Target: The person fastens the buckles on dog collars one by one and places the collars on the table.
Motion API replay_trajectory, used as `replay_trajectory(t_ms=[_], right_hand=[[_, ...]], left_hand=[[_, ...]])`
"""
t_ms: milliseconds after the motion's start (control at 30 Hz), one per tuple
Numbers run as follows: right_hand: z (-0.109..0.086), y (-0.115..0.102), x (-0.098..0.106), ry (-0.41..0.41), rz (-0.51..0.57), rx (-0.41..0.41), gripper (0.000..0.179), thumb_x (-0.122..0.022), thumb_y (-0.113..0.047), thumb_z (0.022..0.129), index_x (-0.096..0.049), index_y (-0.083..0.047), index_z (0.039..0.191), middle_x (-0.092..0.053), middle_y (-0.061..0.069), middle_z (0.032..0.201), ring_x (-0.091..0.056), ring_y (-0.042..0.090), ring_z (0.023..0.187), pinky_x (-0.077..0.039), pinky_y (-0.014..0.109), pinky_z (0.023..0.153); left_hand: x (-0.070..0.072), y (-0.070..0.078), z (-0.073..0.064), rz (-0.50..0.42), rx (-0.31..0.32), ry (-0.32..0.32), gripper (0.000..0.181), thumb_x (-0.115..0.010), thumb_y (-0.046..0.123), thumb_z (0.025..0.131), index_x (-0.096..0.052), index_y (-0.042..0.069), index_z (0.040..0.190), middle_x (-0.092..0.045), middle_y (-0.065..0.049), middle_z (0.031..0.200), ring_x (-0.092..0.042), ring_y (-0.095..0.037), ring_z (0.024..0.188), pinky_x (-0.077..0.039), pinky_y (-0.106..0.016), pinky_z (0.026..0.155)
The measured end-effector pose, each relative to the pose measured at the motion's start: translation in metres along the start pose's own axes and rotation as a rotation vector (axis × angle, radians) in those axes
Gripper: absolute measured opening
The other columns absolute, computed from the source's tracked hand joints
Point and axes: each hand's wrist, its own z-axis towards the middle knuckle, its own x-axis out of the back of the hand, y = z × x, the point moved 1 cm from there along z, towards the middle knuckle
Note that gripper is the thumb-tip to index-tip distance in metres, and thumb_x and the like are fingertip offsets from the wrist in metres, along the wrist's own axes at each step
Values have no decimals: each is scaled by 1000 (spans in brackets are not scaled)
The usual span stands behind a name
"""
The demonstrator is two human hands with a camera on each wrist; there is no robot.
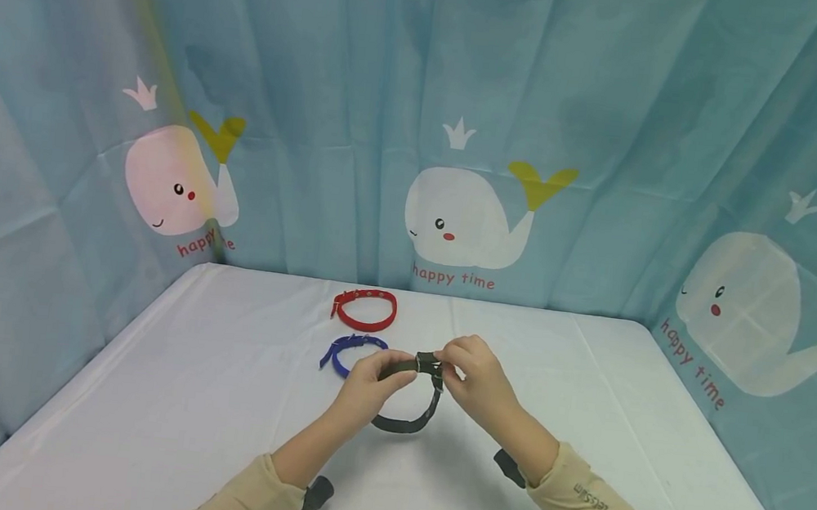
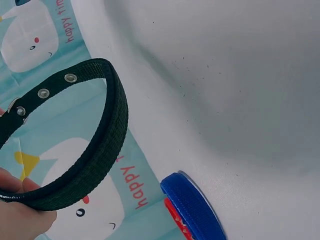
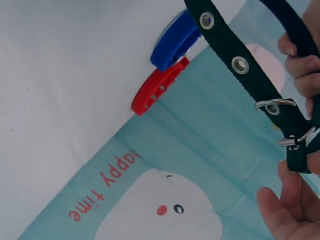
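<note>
A dark green webbing collar (image 1: 399,426), bent into a loop, is held up above the table between both hands. Metal-rimmed eyelets run along its strap, and a metal buckle (image 3: 295,142) shows close up in the right wrist view. My left hand (image 1: 364,389) pinches the loop's left side between thumb and fingers. With thumb and fingertips, my right hand (image 1: 483,387) grips the strap beside the buckle. Just behind the left hand lies a blue collar (image 1: 339,361), partly hidden by it. Farther back is a red collar (image 1: 366,326), also buckled into a ring.
A white cloth (image 1: 217,401) covers the table. Blue curtains (image 1: 348,118) printed with whales close off the back and both sides. Dark bands (image 1: 316,497) sit at the wrists, by the beige sleeves (image 1: 244,502).
</note>
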Motion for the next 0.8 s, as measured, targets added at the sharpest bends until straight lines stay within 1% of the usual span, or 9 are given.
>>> replay_trajectory(t_ms=[100,200,367,633,800], right_hand=[[1,-1,0,-1,-23,36,31,-69,24,63,-66,-2,79,-66,4,79,-55,20,73,-50,28,63],[1,-2,-1,-14,-50,46,30,-70,23,62,-66,-2,79,-65,4,79,-55,20,73,-50,27,63],[1,-2,-3,-44,-82,36,26,-75,18,66,-68,-3,80,-65,5,79,-55,19,74,-51,25,63],[-1,-1,-5,-77,-15,-14,26,-77,16,69,-71,-3,85,-65,4,83,-57,19,79,-52,26,68],[-2,-1,-6,-101,53,-73,24,-76,13,73,-73,-3,89,-68,3,86,-57,18,81,-51,27,70]], left_hand=[[0,1,0,-1,3,4,25,-63,15,95,-64,-1,114,-66,-10,105,-61,-24,99,-50,-41,92],[0,1,0,3,5,7,26,-63,16,95,-64,-2,114,-66,-10,106,-61,-25,100,-50,-42,91],[1,1,-1,22,0,16,26,-64,17,95,-64,-1,114,-66,-10,106,-61,-25,99,-50,-42,90],[3,0,-2,66,-7,27,26,-65,18,94,-64,0,114,-66,-9,106,-61,-24,97,-52,-39,88],[5,-1,-3,74,0,30,27,-66,18,94,-64,1,114,-67,-9,107,-62,-25,99,-51,-40,89]])
